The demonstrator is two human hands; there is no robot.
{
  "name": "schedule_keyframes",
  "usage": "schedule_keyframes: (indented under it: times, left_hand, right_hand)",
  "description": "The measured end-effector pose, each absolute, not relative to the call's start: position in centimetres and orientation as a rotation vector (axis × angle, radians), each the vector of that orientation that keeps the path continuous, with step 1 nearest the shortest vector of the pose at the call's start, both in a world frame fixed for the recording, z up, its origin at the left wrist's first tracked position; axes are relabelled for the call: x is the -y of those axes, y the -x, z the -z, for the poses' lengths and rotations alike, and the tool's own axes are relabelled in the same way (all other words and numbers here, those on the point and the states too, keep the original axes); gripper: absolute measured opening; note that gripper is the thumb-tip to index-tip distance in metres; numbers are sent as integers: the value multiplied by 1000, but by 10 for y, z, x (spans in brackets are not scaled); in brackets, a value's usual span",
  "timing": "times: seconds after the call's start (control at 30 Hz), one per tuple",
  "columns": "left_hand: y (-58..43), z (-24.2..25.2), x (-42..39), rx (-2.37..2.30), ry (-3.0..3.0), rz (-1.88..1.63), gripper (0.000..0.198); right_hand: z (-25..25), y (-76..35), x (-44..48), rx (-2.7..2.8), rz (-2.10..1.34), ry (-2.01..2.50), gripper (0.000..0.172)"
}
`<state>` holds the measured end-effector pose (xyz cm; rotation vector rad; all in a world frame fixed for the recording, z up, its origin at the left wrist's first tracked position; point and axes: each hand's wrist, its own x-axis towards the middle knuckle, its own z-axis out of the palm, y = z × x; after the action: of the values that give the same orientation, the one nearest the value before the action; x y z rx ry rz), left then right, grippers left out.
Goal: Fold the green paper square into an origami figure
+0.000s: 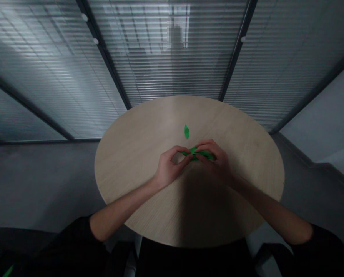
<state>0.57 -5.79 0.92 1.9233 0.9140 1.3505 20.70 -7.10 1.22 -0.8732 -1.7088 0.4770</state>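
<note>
Both hands meet near the middle of the round table, holding a bright green folded piece (pixel 203 154) that looks like paper. My left hand (pixel 170 165) pinches its left end between thumb and fingers. On the other side, my right hand (pixel 217 159) has its thumb and fingers closed on the right part, covering some of it. A second, smaller green piece (pixel 186 131), pointed at its ends, lies on the table just beyond the hands, touching neither.
The round light-wood table (pixel 131 154) fills the centre. Glass partitions with blinds (pixel 172 77) stand behind its far edge. Dark chair parts show at the bottom, and a bit of green (pixel 8 271) is at the lower left corner.
</note>
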Motion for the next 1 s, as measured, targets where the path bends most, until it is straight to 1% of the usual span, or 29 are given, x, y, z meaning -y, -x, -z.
schedule_keyframes:
  times: [0.13,0.3,0.43,0.8,1.0]
  left_hand:
    - [-6,-9,57,-881,-1968,-1355,13]
    - [-8,-9,56,-877,-1988,-1336,13]
    - [-9,-9,56,-854,-1905,-1305,8]
    - [-8,-6,56,-850,-1811,-1369,10]
    - [-9,-7,58,-796,-1754,-1327,15]
  right_hand:
    - [-13,-205,72,1683,-477,891,4]
    - [-17,-204,77,1672,-539,903,6]
    - [-17,-205,77,1722,-489,882,6]
    - [-9,-206,70,1703,-452,839,3]
    - [-10,-208,67,1795,-396,718,11]
